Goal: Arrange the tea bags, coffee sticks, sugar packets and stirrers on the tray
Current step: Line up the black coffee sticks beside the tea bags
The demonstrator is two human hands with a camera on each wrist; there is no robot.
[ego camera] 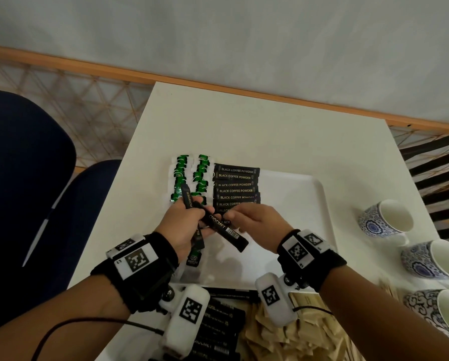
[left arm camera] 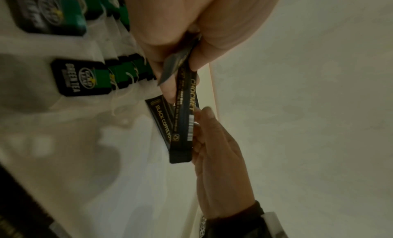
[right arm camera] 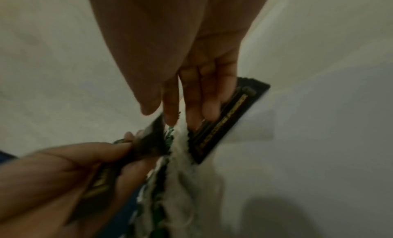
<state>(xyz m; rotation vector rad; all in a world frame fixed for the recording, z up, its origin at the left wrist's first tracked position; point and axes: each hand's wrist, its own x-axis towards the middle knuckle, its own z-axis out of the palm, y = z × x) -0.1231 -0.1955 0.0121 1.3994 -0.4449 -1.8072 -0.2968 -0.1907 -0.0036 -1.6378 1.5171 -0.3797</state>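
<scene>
1. White tray sits on a white table; three patterned cups stand to its right, a blue chair to the left.
2. On the tray, tea bags tagged "GREEN TEA" lie beside a column of coffee sticks reading "BLACK COFFEE POWDER".
3. Left hand grips several sticks, one marked "CHOCMET".
4. Right hand has its fingers straight, touching that stick.
5. More sticks and beige packets lie nearest, partly hidden by the wrists.

Glossy black foil coffee sticks — smooth white plastic tray — glazed ceramic cups.
</scene>
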